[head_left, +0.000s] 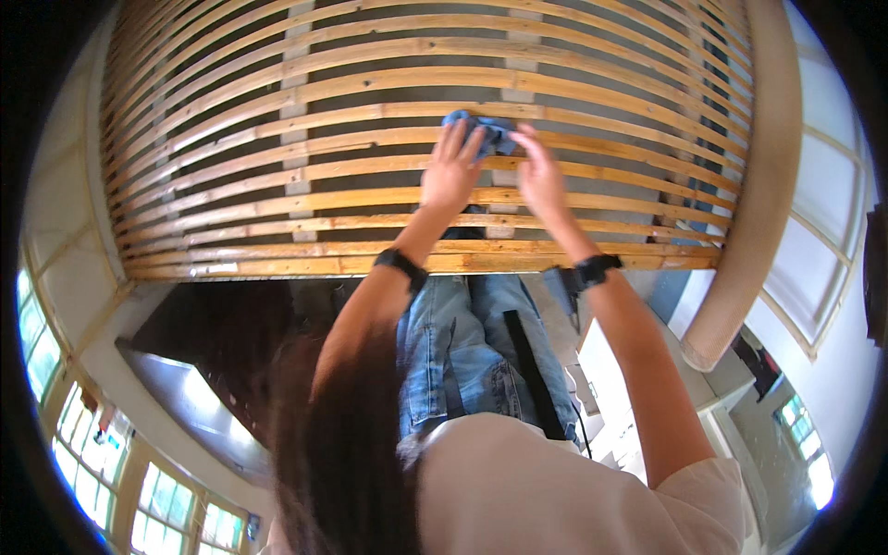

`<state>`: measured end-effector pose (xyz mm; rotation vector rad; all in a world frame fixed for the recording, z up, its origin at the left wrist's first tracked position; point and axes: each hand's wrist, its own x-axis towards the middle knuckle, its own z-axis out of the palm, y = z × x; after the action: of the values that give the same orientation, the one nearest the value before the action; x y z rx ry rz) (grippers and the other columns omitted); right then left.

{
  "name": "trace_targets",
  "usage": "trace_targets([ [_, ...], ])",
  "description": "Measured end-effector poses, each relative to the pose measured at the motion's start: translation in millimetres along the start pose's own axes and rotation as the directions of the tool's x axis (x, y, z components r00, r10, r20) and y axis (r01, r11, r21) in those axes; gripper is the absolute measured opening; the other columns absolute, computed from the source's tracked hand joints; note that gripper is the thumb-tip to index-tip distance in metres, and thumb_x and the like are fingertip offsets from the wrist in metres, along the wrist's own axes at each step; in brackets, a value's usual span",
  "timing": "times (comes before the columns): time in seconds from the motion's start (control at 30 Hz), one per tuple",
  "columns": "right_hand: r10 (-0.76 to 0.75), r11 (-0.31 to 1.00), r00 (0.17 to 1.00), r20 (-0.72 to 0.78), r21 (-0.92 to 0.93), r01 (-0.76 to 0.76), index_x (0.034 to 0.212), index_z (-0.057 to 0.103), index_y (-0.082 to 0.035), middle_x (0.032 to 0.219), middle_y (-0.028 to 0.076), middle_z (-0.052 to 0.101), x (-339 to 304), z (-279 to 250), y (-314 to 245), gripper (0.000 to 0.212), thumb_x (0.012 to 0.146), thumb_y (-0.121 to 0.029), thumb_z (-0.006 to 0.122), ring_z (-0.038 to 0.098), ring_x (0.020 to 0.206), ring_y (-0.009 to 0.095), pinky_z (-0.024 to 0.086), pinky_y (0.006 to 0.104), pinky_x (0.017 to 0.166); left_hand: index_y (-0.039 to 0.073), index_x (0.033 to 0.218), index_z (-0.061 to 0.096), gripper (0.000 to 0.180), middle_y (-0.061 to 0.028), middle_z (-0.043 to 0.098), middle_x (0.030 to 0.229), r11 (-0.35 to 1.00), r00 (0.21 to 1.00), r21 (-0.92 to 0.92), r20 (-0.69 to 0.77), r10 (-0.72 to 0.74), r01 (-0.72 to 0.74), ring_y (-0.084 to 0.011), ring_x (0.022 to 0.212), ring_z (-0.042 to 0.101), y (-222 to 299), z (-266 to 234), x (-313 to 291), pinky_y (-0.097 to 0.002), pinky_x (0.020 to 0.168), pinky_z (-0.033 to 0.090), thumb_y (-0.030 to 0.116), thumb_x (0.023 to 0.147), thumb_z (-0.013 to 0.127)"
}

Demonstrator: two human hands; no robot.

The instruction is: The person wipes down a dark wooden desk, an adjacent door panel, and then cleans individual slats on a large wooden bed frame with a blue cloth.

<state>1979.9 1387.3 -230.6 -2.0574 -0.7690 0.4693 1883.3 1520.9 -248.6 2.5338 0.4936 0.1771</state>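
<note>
A crumpled blue cloth lies on the wooden slats of a slatted bed base, a little right of the middle. My left hand is on the cloth's left part, its fingers bent over the fabric and gripping it. At the cloth's right edge, my right hand pinches the fabric between thumb and fingers; the fingertips are slightly blurred. Both forearms reach forward over the near edge of the slats, with a black band on each wrist.
Pale cross-strips run under the slats, with dark gaps between. A thick tan rounded rail borders the right side. My legs in blue jeans stand against the near edge. Windows are at lower left, a dark glossy surface beside them.
</note>
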Motion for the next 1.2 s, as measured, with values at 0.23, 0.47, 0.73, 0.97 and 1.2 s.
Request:
trace_targets([
  [0.23, 0.095, 0.995, 0.995, -0.031, -0.027, -0.096, 0.102, 0.057, -0.006, 0.109, 0.009, 0.058, -37, -71, 60, 0.028, 0.081, 0.004, 0.041, 0.059, 0.093, 0.022, 0.045, 0.0265, 0.073, 0.014, 0.100, 0.062, 0.028, -0.0052, 0.048, 0.114, 1.000, 1.000, -0.019, -0.021, 0.007, -0.007, -0.0293, 0.106, 0.041, -8, 17, 16, -0.0370, 0.085, 0.043, 0.015, 0.072, 0.062],
  [0.47, 0.202, 0.978, 0.978, 0.054, 0.033, -0.204, 0.094, 0.058, -0.004, 0.103, 0.010, 0.060, -53, -63, 38, 0.027, 0.079, 0.006, 0.039, 0.058, 0.087, 0.022, 0.045, 0.0272, 0.073, 0.011, 0.094, 0.064, 0.028, -0.0048, 0.054, 0.109, 0.987, 0.998, 0.160, -0.058, 0.020, -0.011, -0.0283, 0.099, 0.047, -80, -32, -5, -0.0357, 0.083, 0.045, 0.002, 0.068, 0.061],
  [0.73, 0.162, 0.984, 0.974, 0.156, 0.041, -0.171, 0.092, 0.058, -0.001, 0.102, 0.011, 0.060, -30, 3, 4, 0.024, 0.080, 0.007, 0.039, 0.059, 0.090, 0.023, 0.045, 0.0271, 0.077, 0.014, 0.095, 0.064, 0.030, -0.0023, 0.053, 0.113, 0.983, 0.996, 0.180, -0.074, 0.046, -0.032, -0.0247, 0.100, 0.048, -177, -92, -34, -0.0341, 0.081, 0.046, 0.005, 0.067, 0.061],
  [0.97, 0.207, 0.977, 0.961, 0.183, 0.017, -0.214, 0.093, 0.056, 0.002, 0.099, 0.011, 0.061, -11, 93, -60, 0.022, 0.084, 0.006, 0.036, 0.059, 0.090, 0.019, 0.046, 0.0272, 0.079, 0.011, 0.099, 0.063, 0.033, -0.0040, 0.052, 0.116, 0.986, 0.995, 0.163, -0.103, -0.010, 0.027, -0.0271, 0.102, 0.047, -309, -180, -76, -0.0344, 0.085, 0.044, 0.002, 0.067, 0.060],
  [1.2, 0.225, 0.972, 0.901, 0.371, -0.023, -0.233, 0.093, 0.057, 0.000, 0.100, 0.009, 0.061, 13, 194, -163, 0.023, 0.082, 0.005, 0.038, 0.059, 0.089, 0.018, 0.045, 0.0259, 0.078, 0.011, 0.098, 0.064, 0.028, -0.0051, 0.052, 0.117, 0.958, 0.961, 0.198, -0.220, -0.164, 0.209, -0.0287, 0.104, 0.046, -474, -295, -123, -0.0351, 0.089, 0.040, 0.002, 0.073, 0.056],
])
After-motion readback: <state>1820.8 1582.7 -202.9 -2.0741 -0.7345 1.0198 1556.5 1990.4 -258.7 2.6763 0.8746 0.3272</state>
